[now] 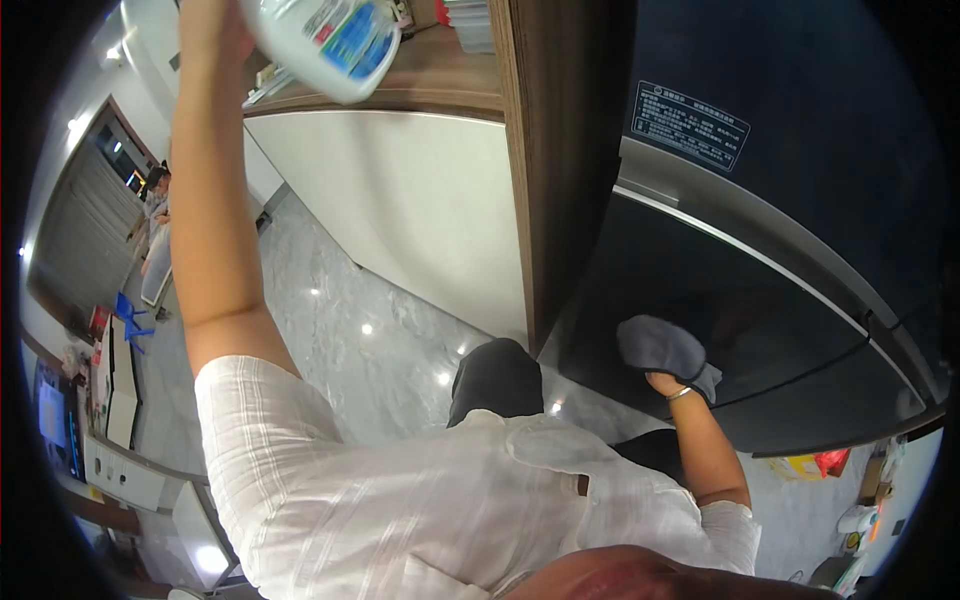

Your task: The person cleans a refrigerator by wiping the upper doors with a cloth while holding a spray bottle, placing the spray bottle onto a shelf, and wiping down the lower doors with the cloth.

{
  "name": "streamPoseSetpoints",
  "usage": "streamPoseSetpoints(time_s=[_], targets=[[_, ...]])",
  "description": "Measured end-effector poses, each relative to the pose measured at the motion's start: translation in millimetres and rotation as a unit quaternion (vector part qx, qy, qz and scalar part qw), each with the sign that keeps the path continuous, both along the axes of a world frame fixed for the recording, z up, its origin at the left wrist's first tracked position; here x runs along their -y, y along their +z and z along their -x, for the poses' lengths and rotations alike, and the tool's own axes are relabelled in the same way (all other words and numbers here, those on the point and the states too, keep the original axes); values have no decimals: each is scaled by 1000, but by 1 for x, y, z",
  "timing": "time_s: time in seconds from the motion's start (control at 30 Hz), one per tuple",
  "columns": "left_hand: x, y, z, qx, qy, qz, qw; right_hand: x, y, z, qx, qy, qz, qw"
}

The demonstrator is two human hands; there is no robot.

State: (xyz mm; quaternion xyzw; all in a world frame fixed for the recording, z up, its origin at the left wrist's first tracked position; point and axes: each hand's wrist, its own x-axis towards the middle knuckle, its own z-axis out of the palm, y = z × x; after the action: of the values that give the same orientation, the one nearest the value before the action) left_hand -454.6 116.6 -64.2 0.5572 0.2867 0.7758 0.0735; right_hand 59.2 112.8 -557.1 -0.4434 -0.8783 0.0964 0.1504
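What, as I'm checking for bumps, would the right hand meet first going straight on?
The right hand, grey cloth leading, would likely meet the dark lower door; depth is unclear.

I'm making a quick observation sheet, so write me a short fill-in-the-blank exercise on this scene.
1. The grey cloth covers part of the person's ____ hand.
2. The raised left hand holds a white ____ with a label.
3. The small chair in the background is coloured ____.
4. The person's shirt is coloured ____.

Missing words: right; bottle; blue; white.

Gray cloth [660, 342] over right hand [661, 382]
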Motion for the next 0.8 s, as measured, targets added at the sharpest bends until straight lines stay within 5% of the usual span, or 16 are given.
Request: streamPoseSetpoints(time_s=[0.07, 0.2, 0.33, 0.37, 0.4, 0.43, 0.47, 0.53, 0.63, 0.73, 0.8], targets=[[-14, 11, -32, -13, -6, 19, 1000, 3, -84, -33, -50, 62, -45, 996], [-64, 8, -30, -27, 5, 52, 998, 28, -44, -69, -50, 5, 87, 995], [-71, -7, -44, -89, 31, 76, 993, 30, -7, -112, 15, -130, -209, 969], [-76, -11, -43, -117, 28, 84, 989, 36, 6, -130, 46, -174, -276, 944], [-150, 11, 18, -348, 303, -147, 875, 45, 17, -148, 84, -218, -338, 912], [-80, -2, -55, -135, 157, 121, 971, 52, 22, -167, 122, -258, -397, 872], [-78, -1, -61, -131, 139, 148, 970, 42, 24, -183, -145, -349, -294, 878], [-100, -4, -46, -138, 104, 187, 967, 21, 101, -147, -235, -383, -521, 726], [-153, -6, 2, -163, 53, 211, 963, -21, 93, -98, -275, -438, -538, 666], [-161, -10, 11, -179, 17, 191, 965, -18, 116, -13, -238, -322, -560, 725], [-158, -13, 6, -156, 29, 171, 972, -12, 115, 38, -209, -258, -462, 823]])
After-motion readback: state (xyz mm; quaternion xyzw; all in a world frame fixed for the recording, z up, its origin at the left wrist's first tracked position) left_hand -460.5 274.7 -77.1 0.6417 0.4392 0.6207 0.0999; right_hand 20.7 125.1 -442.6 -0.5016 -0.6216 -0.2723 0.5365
